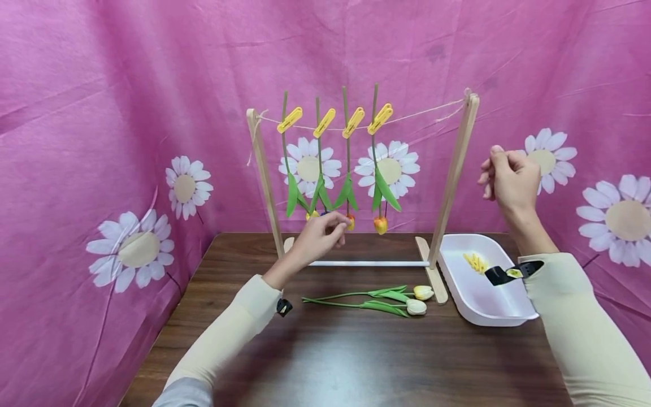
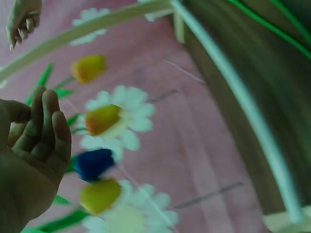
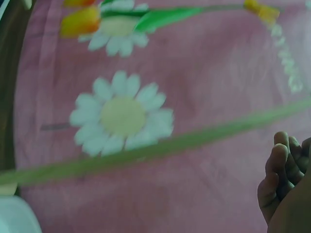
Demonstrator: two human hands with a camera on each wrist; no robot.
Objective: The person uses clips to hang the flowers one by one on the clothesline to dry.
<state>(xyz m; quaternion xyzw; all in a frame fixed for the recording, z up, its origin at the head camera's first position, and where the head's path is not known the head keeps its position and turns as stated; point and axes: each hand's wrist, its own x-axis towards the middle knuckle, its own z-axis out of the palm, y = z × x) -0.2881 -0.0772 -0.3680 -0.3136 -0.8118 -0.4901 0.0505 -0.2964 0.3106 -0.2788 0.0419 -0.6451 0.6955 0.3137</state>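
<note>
Several artificial tulips hang heads down from a string [image 1: 417, 116], each held at its stem by a yellow clothespin [image 1: 354, 122]. Their heads include an orange-yellow tulip [image 1: 380, 225] and a blue tulip [image 2: 95, 164]. My left hand [image 1: 320, 237] is in front of the hanging heads, its fingers loosely bent with nothing in them, and partly hides the heads in the head view. To the right of the wooden frame [image 1: 454, 181] my right hand [image 1: 513, 181] is raised, fingers loosely curled and holding nothing. Two pale tulips, a yellowish tulip [image 1: 423, 293] and a white tulip [image 1: 416, 307], lie on the table.
A white plastic tub [image 1: 498, 308] stands right of the frame, with yellow clothespins [image 1: 475, 263] inside. A white rod [image 1: 368, 264] joins the frame's feet above the brown table [image 1: 325, 362]. Behind hangs a pink cloth [image 1: 229, 73] printed with daisies.
</note>
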